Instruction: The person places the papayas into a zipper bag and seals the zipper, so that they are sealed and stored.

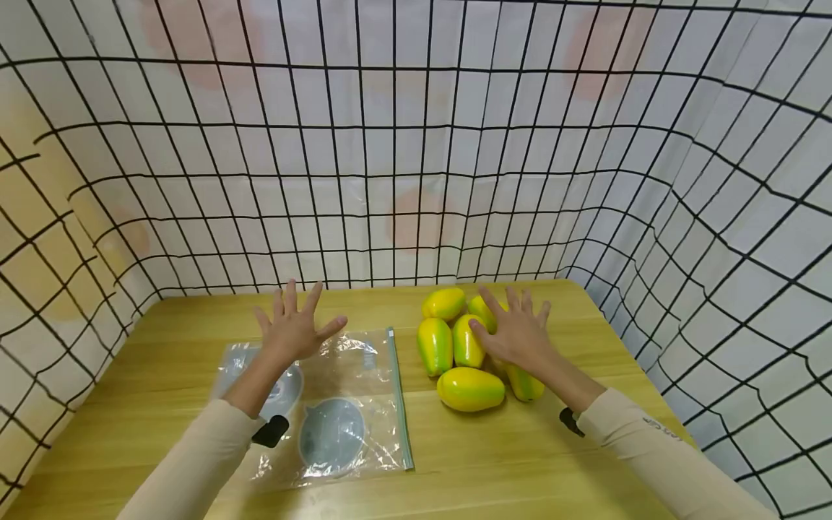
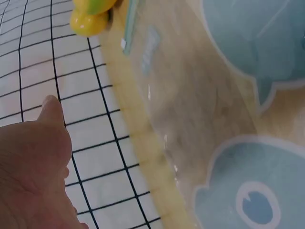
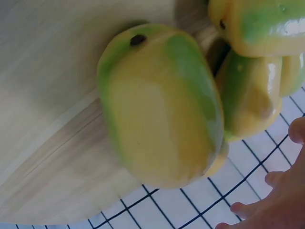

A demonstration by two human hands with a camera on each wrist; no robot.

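My left hand (image 1: 290, 334) hovers palm down with fingers spread over the upper part of a clear zip bag (image 1: 351, 375), holding nothing. The bag lies flat, printed with pale blue speech bubbles, its blue-green zip strip (image 1: 399, 404) along the right edge. Over a cluster of glossy yellow-green mangoes (image 1: 471, 390) is my right hand (image 1: 520, 338), fingers likewise splayed and holding nothing; it hides part of the cluster. One mango (image 3: 162, 109) fills the middle of the right wrist view, with my right fingertips off to its lower right.
Both hands are above a wooden table (image 1: 481, 462). Black wire mesh (image 1: 364, 173) rises behind the table's far edge and along both sides, with pale cloth behind it. Dark straps (image 1: 271, 431) circle the wrists.
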